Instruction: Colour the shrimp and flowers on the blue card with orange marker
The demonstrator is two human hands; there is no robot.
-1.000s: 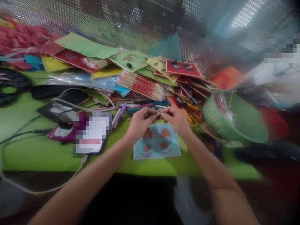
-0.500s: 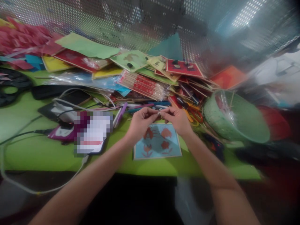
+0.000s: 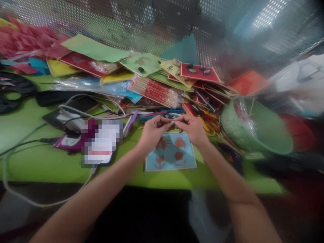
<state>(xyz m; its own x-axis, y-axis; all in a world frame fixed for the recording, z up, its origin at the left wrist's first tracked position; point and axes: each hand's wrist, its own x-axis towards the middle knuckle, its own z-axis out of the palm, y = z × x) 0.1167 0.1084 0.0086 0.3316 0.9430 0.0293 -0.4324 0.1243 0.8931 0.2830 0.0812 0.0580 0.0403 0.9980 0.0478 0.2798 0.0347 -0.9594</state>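
My left hand (image 3: 155, 132) and my right hand (image 3: 191, 128) meet fingertip to fingertip. Between their pinched thumbs and fingers is a small whitish piece (image 3: 173, 123), too small to name. Just below and nearer to me, a blue card (image 3: 169, 155) with orange-red flowers and a pale border lies on the green table; my left hand hides part of its upper left corner. Behind my fingers lie pens and a purple marker (image 3: 132, 120). Orange-handled scissors (image 3: 214, 125) rest to the right of my right hand.
A phone (image 3: 102, 143) with a white cable lies at left beside a purple device (image 3: 68, 143). On the right stands a green basket (image 3: 255, 128) with plastic wrap inside. Coloured cards (image 3: 199, 72) and a packet of sticks (image 3: 153, 90) are heaped along the back, against a perforated metal panel (image 3: 101, 17).
Both hands stay pinched together above the card, with only a slight shift of the fingertips. The whole view has moved a little; the things on the table lie as before.
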